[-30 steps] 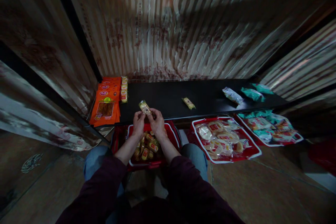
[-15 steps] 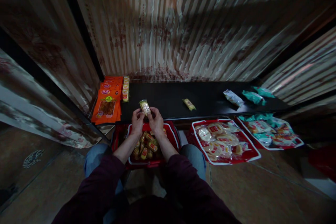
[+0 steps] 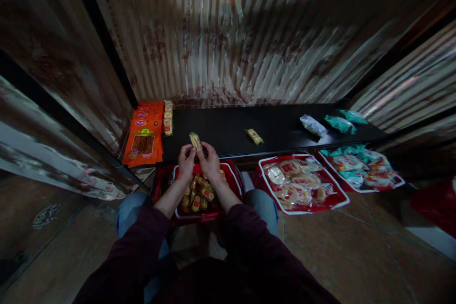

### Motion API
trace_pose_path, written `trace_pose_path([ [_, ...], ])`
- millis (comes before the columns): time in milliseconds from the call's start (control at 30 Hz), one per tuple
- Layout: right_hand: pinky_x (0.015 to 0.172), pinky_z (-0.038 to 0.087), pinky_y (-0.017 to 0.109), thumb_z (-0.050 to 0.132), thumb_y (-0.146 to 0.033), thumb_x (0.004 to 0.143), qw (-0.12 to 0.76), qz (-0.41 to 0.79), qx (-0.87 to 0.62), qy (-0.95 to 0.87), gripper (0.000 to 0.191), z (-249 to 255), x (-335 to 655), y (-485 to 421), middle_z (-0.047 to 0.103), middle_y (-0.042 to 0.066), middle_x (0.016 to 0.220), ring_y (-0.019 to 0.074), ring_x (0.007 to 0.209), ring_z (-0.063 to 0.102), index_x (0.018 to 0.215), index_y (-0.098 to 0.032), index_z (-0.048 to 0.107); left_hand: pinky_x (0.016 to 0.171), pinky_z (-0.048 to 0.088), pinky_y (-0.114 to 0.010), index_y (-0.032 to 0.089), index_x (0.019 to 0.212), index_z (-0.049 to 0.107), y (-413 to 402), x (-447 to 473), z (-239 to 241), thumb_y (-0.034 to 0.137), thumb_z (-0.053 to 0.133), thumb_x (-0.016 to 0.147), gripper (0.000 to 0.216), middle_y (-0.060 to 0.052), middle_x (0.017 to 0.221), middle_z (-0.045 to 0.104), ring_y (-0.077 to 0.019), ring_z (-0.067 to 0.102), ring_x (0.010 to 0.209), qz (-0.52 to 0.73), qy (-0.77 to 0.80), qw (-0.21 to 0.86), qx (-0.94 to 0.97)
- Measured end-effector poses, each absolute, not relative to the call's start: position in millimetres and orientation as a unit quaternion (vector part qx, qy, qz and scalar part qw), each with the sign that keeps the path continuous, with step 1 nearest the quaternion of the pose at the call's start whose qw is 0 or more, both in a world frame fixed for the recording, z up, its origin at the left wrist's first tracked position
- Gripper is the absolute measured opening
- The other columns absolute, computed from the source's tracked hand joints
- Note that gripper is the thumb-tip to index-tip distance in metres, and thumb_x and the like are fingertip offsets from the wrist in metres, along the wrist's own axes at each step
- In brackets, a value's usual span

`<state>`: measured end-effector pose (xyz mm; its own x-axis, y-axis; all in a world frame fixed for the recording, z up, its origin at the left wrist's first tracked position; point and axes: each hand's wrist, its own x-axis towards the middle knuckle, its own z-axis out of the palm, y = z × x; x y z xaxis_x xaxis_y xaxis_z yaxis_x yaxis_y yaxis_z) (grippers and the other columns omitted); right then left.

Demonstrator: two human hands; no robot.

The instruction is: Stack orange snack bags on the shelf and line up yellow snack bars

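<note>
Between my fingertips is a small yellow wrapped snack (image 3: 194, 140), held up near the front edge of the black shelf (image 3: 213, 126). My left hand (image 3: 185, 164) is closed on its lower left side, and my right hand (image 3: 210, 161) pinches it from the right. Below both hands sits a red basket (image 3: 233, 183) with a white rim, holding several similar wrapped snacks (image 3: 199, 194). A row of yellow packs (image 3: 168, 118) stands on the shelf to the left, and one single yellow pack (image 3: 254, 136) lies right of my hands.
Orange snack bags (image 3: 142, 137) overlap at the shelf's left end. A whitish packet (image 3: 313, 126) and teal packets (image 3: 340, 124) lie toward its right end. Right of my knee stand a red basket of round wrapped pastries (image 3: 299, 183) and another of teal-and-red packets (image 3: 363, 168). Black posts (image 3: 103, 33) frame the shelf.
The yellow snack has been turned in my fingers, so it shows a narrower side now. Both hands stay closed on it in about the same place. The view has shifted slightly.
</note>
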<state>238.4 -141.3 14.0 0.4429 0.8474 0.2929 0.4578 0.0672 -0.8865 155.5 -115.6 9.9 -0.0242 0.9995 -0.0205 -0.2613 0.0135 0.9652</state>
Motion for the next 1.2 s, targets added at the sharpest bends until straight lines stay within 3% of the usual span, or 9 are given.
trace_pose_path([
  [167, 0.088, 0.048, 0.037, 0.057, -0.040, 0.080, 0.541, 0.190, -0.658, -0.489, 0.043, 9, 238, -138, 0.063, 0.011, 0.110, 0.0221, 0.097, 0.059, 0.116, -0.019, 0.060, 0.074, 0.045, -0.028, 0.020, 0.085, 0.060, -115, 153, 14, 0.023, 0.054, 0.076, 0.012, -0.002, 0.084, 0.063, -0.0157, 0.057, 0.078, 0.542, 0.446, 0.569, 0.428],
  [333, 0.087, 0.048, 0.038, 0.056, -0.038, 0.079, 0.548, 0.190, -0.666, -0.468, 0.039, 4, 240, -135, 0.063, 0.011, 0.106, 0.0227, 0.097, 0.058, 0.111, -0.017, 0.063, 0.086, 0.043, -0.030, 0.020, 0.088, 0.066, -114, 152, 9, 0.020, 0.053, 0.076, 0.017, -0.003, 0.094, 0.063, -0.0177, 0.056, 0.092, 0.549, 0.452, 0.540, 0.450],
  [500, 0.081, 0.050, 0.035, 0.051, -0.040, 0.082, 0.578, 0.267, -0.643, -0.425, 0.038, -4, 239, -132, 0.068, 0.007, 0.100, 0.0198, 0.088, 0.062, 0.111, -0.018, 0.061, 0.091, 0.041, -0.031, 0.022, 0.088, 0.069, -114, 150, 7, 0.014, 0.055, 0.073, 0.021, -0.004, 0.101, 0.062, -0.0175, 0.054, 0.093, 0.544, 0.477, 0.489, 0.488],
  [667, 0.082, 0.051, 0.034, 0.051, -0.041, 0.082, 0.594, 0.303, -0.627, -0.402, 0.040, -10, 237, -129, 0.069, 0.007, 0.102, 0.0191, 0.089, 0.064, 0.113, -0.018, 0.057, 0.087, 0.044, -0.031, 0.020, 0.095, 0.067, -112, 150, 3, 0.015, 0.054, 0.076, 0.023, -0.004, 0.099, 0.065, -0.0164, 0.057, 0.088, 0.532, 0.459, 0.518, 0.488],
  [800, 0.078, 0.052, 0.033, 0.050, -0.040, 0.082, 0.594, 0.314, -0.628, -0.393, 0.040, -10, 236, -127, 0.069, 0.007, 0.099, 0.0185, 0.085, 0.065, 0.114, -0.017, 0.056, 0.090, 0.044, -0.031, 0.019, 0.096, 0.064, -111, 152, -1, 0.012, 0.053, 0.075, 0.024, -0.006, 0.102, 0.065, -0.0173, 0.059, 0.095, 0.544, 0.443, 0.528, 0.479],
  [1200, 0.089, 0.048, 0.033, 0.047, -0.028, 0.084, 0.539, 0.278, -0.655, -0.451, 0.030, -13, 228, -108, 0.068, 0.005, 0.105, 0.0169, 0.095, 0.064, 0.111, -0.021, 0.057, 0.088, 0.048, -0.032, 0.017, 0.099, 0.060, -95, 141, -19, 0.011, 0.053, 0.075, 0.025, -0.006, 0.101, 0.065, -0.0152, 0.061, 0.091, 0.563, 0.482, 0.444, 0.503],
])
